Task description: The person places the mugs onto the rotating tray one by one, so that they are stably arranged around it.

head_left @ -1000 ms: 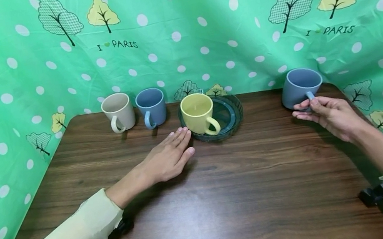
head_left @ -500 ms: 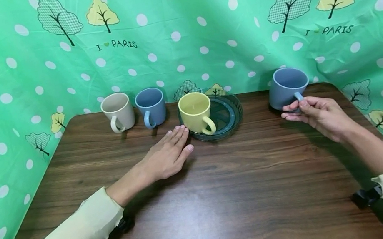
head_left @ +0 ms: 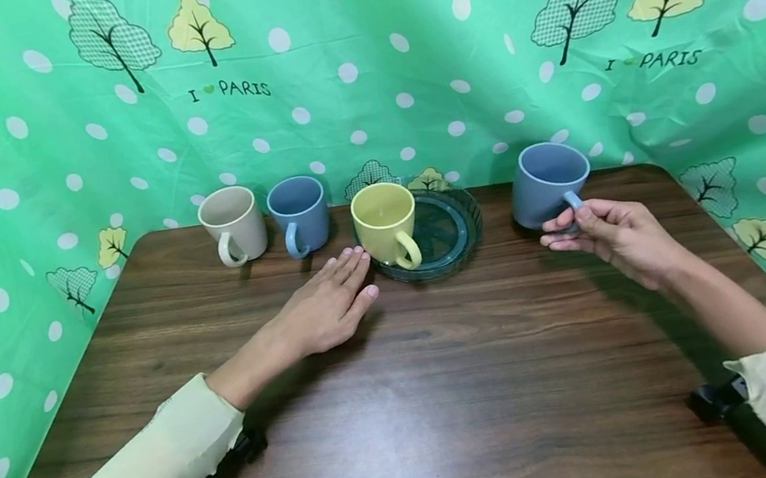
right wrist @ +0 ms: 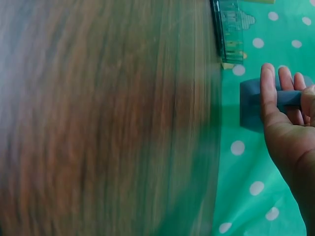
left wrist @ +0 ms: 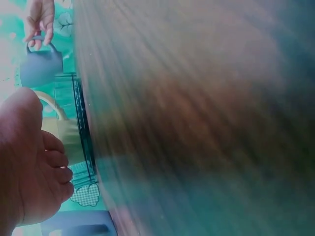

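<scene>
A yellow mug (head_left: 383, 218) stands upright on the left part of a dark glass plate (head_left: 457, 239), its handle towards the front right. My left hand (head_left: 322, 308) lies with straight fingers, their tips at the plate's left edge beside the mug. At the right, my right hand (head_left: 622, 237) pinches the handle of a blue mug (head_left: 547, 182), which is upright near the table's back edge. The right wrist view also shows the right hand (right wrist: 290, 120) at that blue mug (right wrist: 250, 105). Whether the mug's base touches the table I cannot tell.
A whitish mug (head_left: 234, 222) and a second blue mug (head_left: 300, 215) stand side by side left of the plate, handles to the front. Behind the brown wooden table (head_left: 410, 403) hangs a green dotted cloth (head_left: 316, 22), which also runs along both sides.
My right hand has moved left with the blue mug, closer to the plate. The yellow mug, plate and left hand show only a slight leftward shift, along with the whole view.
</scene>
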Tool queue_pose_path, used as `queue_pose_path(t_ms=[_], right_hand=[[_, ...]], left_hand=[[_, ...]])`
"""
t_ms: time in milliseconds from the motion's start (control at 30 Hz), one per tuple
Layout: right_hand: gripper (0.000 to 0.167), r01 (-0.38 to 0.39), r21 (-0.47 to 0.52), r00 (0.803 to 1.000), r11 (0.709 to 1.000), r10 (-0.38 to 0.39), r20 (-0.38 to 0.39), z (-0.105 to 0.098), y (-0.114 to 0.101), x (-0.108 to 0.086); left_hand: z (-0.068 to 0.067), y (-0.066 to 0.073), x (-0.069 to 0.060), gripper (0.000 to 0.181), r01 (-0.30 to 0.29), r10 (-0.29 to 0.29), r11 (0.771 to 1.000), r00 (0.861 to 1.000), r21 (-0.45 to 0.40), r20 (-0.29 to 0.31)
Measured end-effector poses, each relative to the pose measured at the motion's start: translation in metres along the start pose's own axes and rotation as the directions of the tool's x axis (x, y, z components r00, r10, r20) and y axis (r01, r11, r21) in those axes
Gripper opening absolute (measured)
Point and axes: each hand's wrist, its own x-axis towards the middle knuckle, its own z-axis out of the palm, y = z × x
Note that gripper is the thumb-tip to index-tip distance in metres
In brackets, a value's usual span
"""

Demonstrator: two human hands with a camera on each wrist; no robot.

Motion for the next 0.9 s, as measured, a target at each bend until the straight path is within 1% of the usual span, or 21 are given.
queue_pose_path(t_ms=[267,467,700,900], right_hand=[[0.035,0.012,-0.034,1.000,0.999,-0.011,0.029,0.011,0.005,0.004],[0.035,0.006,-0.071,0.999,0.997,-0.003,0.041,0.018,0.007,0.007],[0.034,0.006,-0.082,0.999,0.997,-0.002,0.052,0.023,0.006,0.012],[0.034,0.009,-0.108,0.998,0.994,-0.002,0.066,0.028,0.003,0.017]], left_hand=[[-0.002,-0.006,0.001,0.070,-0.011,0.011,1.000,1.000,-0.010,0.001],[-0.002,-0.012,0.003,0.070,-0.025,0.025,1.000,1.000,0.008,-0.007],[-0.004,-0.015,0.005,0.069,-0.005,0.005,1.000,1.000,0.001,0.005],[-0.002,-0.018,0.006,0.069,0.003,-0.003,1.000,1.000,0.001,-0.003]])
